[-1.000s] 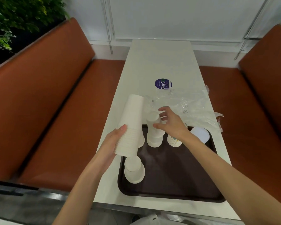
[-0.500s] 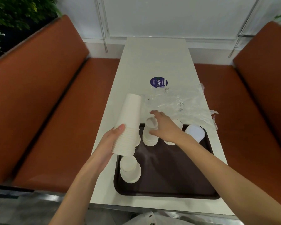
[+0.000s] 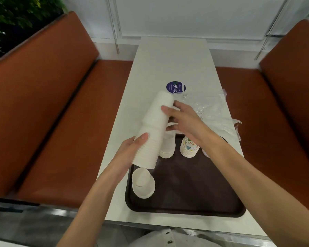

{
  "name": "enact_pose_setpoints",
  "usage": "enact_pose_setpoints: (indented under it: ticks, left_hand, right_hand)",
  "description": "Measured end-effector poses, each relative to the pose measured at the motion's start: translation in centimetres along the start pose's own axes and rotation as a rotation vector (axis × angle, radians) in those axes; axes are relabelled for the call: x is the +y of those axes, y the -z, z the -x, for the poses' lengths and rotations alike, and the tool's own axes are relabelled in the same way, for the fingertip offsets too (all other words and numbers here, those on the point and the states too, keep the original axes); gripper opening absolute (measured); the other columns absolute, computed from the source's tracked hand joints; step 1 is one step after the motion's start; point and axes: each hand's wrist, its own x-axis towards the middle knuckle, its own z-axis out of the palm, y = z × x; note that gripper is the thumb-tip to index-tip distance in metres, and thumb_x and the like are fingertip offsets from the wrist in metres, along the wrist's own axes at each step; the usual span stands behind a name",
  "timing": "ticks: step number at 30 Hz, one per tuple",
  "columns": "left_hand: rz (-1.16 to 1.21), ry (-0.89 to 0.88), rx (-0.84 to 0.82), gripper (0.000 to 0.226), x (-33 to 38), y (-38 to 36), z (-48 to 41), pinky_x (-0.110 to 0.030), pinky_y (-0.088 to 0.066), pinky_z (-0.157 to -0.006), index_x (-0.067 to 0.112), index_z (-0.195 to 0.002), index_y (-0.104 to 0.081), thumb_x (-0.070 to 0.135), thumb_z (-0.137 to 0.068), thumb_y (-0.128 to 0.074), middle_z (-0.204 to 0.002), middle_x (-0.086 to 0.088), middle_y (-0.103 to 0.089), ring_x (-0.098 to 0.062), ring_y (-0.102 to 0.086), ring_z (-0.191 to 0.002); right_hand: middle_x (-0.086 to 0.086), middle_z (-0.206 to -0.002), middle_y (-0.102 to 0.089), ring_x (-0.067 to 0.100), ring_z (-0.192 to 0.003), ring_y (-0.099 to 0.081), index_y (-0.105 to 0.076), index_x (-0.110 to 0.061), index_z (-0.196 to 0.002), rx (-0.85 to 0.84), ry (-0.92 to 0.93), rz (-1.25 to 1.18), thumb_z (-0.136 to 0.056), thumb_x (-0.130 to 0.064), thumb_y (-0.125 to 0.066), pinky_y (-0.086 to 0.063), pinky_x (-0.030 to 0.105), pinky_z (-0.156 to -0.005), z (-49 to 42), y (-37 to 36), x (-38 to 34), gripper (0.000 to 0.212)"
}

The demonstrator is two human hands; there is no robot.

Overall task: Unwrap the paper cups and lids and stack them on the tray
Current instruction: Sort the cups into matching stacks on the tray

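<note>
left grip (image 3: 132,152) curled round lower end of tall cup stack (image 3: 155,129), held tilted over tray's (image 3: 185,210) far-left corner. right grip (image 3: 184,120) holds stack's upper part, fingers + thumb on it. on tray: near stack (image 3: 144,183) at left, far stack (image 3: 168,147), printed cups (image 3: 188,148) just beside. clear wrap (image 3: 216,111) on desk (image 3: 168,56) beyond tray, near sticker (image 3: 175,87).

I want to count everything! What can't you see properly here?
Head view:
- White round lid on the dark brown plastic tray: mostly hidden by the right forearm.
- Short stack of white paper cups: partly covered by the tall white paper-cup stack the left hand grips.
- Round blue sticker: small print too tiny.
</note>
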Motion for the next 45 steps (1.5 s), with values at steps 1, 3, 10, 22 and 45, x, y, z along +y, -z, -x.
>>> enact_pose_setpoints:
  ticks: [1, 3, 10, 22, 45]
  left_hand:
    - [-0.003, 0.006, 0.001, 0.061, -0.1, 0.0, 0.0, -0.019, -0.055, -0.062, 0.018, -0.112, -0.065, 0.064, -0.072, -0.061, -0.095, 0.005, -0.077, -0.011, -0.074, -0.086]
    - [-0.003, 0.012, 0.004, 0.060, -0.2, 0.1, 0.2, -0.018, -0.055, -0.063, 0.017, -0.113, -0.066, 0.062, -0.074, -0.061, -0.097, 0.002, -0.077, -0.012, -0.074, -0.087]
    - [0.049, 0.013, 0.050, 0.057, -0.7, 1.2, 0.7, -0.019, -0.056, -0.060, 0.023, -0.114, -0.063, 0.062, -0.073, -0.063, -0.094, 0.008, -0.077, -0.010, -0.074, -0.084]
    - [0.108, 0.034, 0.138, 0.063, -0.8, 2.1, 1.0, -0.036, -0.060, -0.078, 0.021, -0.121, -0.065, 0.064, -0.075, -0.061, -0.114, -0.006, -0.074, -0.023, -0.072, -0.103]
    - [0.012, 0.042, 0.025, 0.064, -0.1, 0.0, 0.5, -0.025, -0.057, -0.064, 0.015, -0.112, -0.067, 0.064, -0.071, -0.069, -0.095, 0.000, -0.077, -0.016, -0.075, -0.086]
  right_hand:
    - [0.006, -0.099, -0.072, 0.023, -0.083, -0.069, -0.062, -0.010, -0.120, 0.043, 0.008, -0.039, -0.086, -0.033, -0.072, -0.057, 0.037, -0.069, -0.2, 0.4, -0.5, 0.042]
    - [0.007, -0.097, -0.069, 0.023, -0.081, -0.068, -0.060, -0.009, -0.120, 0.125, 0.030, -0.065, -0.090, -0.031, -0.069, -0.057, 0.039, -0.071, -0.5, 1.3, -1.3, 0.039]
    - [0.003, -0.113, -0.067, 0.020, -0.097, -0.069, -0.052, -0.017, -0.124, 0.336, 0.122, 0.041, -0.088, -0.024, -0.072, -0.059, 0.037, -0.082, -0.8, 3.6, -1.2, 0.042]
    - [0.003, -0.113, -0.058, 0.020, -0.098, -0.058, -0.039, -0.020, -0.132, 0.183, 0.051, 0.737, -0.078, -0.026, -0.081, -0.042, 0.022, -0.071, -0.6, 1.5, 5.2, 0.069]
    - [0.005, -0.109, -0.071, 0.019, -0.090, -0.070, -0.062, -0.012, -0.122, 0.060, -0.016, 0.134, -0.088, -0.032, -0.072, -0.056, 0.029, -0.070, 0.7, -1.8, 1.1, 0.040]
